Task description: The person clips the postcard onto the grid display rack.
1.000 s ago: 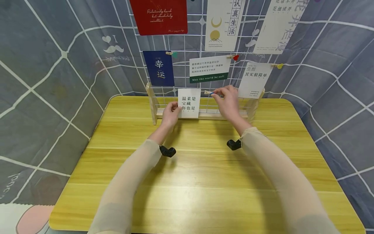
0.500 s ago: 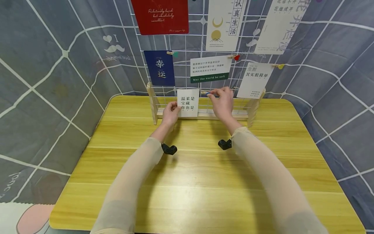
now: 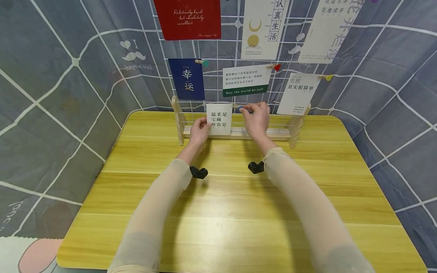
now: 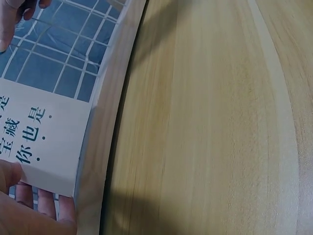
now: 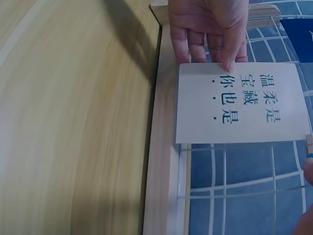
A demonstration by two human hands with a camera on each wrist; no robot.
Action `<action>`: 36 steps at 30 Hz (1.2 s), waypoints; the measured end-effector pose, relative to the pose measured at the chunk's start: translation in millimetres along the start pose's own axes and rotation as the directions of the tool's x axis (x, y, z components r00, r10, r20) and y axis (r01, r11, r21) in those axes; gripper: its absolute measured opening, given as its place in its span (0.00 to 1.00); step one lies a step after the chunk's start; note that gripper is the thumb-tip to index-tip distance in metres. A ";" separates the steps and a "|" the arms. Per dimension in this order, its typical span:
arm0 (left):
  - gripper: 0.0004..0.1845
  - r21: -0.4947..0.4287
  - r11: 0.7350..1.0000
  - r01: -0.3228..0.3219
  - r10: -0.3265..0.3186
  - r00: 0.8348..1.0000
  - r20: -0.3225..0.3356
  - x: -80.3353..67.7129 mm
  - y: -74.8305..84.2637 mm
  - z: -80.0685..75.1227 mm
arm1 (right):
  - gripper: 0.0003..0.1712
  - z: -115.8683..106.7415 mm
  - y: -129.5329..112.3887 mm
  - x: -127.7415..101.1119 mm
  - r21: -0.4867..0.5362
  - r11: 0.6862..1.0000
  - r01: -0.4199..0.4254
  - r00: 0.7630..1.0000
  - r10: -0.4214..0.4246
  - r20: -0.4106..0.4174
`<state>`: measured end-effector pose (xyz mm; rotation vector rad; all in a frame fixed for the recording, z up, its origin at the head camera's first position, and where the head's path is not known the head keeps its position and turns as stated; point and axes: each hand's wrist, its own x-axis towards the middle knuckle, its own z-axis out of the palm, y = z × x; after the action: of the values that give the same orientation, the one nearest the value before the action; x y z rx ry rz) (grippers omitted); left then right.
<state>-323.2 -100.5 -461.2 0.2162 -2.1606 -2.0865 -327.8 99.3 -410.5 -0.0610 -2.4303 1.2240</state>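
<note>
While the left hand (image 3: 199, 130) pinches the lower left corner of a small white card (image 3: 219, 119) with curled fingers (image 5: 205, 41), the card stands flat against the wire grid (image 3: 218, 57) at the middle of the head view, its bottom edge just above the wooden base rail (image 3: 239, 132) of the grid's frame. Printed on the card are three short rows of dark characters (they show sideways in both wrist views). Just right of the card's upper right corner, the right hand (image 3: 255, 117) holds a small wooden clip (image 3: 239, 108) with a blue tip, thumb and forefinger pressed together on it; the clip's end lies right at the card's top edge, though whether it touches the card cannot be told. Higher on the grid hang a dark blue card (image 3: 186, 79) at upper left of the white one, a white and green card (image 3: 245, 80) directly above, and another white card (image 3: 297, 94) to the right, each fastened by a little clip. Further up, at the top of the frame, are a red card (image 3: 187, 19) and two pale cards. Both forearms wear sheer beige sleeves and reach across the yellow wooden desk (image 3: 239, 212), which fills the lower half of the frame. Grey cloth with white lines hangs behind and to both sides.
</note>
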 end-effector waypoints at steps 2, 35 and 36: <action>0.16 -0.008 1.000 0.000 0.000 1.000 -0.007 0.6 -0.2 0.0 | 0.16 2.1 -0.5 0.4 0.001 1.000 -0.005 1.000 0.005 -0.010; 0.15 -0.011 1.000 0.011 -0.011 0.999 -0.032 4.2 2.3 5.1 | 0.15 16.0 -3.0 1.5 0.087 0.996 -0.012 0.998 0.017 -0.053; 0.15 -0.013 1.000 0.009 -0.009 0.999 -0.034 4.1 2.3 5.5 | 0.15 16.1 -3.2 1.5 0.086 0.996 -0.012 0.998 0.017 -0.055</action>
<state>-328.3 -95.9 -459.2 0.2586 -2.1301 -2.0859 -334.9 85.4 -416.0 -0.0868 -2.3312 1.3146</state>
